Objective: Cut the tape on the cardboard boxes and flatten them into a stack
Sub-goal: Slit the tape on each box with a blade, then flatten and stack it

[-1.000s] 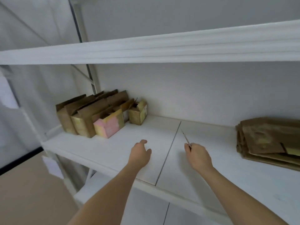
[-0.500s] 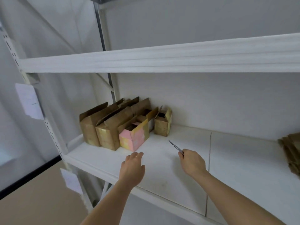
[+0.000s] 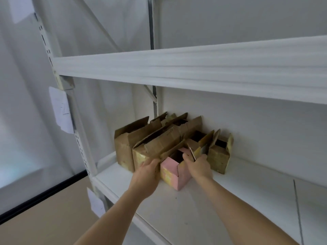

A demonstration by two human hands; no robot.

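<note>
Several open cardboard boxes stand in a row at the back left of the white shelf (image 3: 230,200). A small pink and yellow box (image 3: 172,171) is the nearest one. My left hand (image 3: 147,171) grips its left side, against the tall brown box (image 3: 150,147) beside it. My right hand (image 3: 198,164) rests on the pink box's right top edge and holds a thin metal blade (image 3: 192,153) that points up and back. A smaller brown box (image 3: 218,159) stands to the right of my right hand.
The upper shelf board (image 3: 194,69) hangs low above the boxes. A white upright post (image 3: 79,138) with paper notes taped to it stands at the shelf's left end. The wall runs close behind the boxes. Brown floor lies at the lower left.
Both hands have moved forward and left to the pink box and now touch it. The view has swung left, and the flattened stack at the right has left the frame.
</note>
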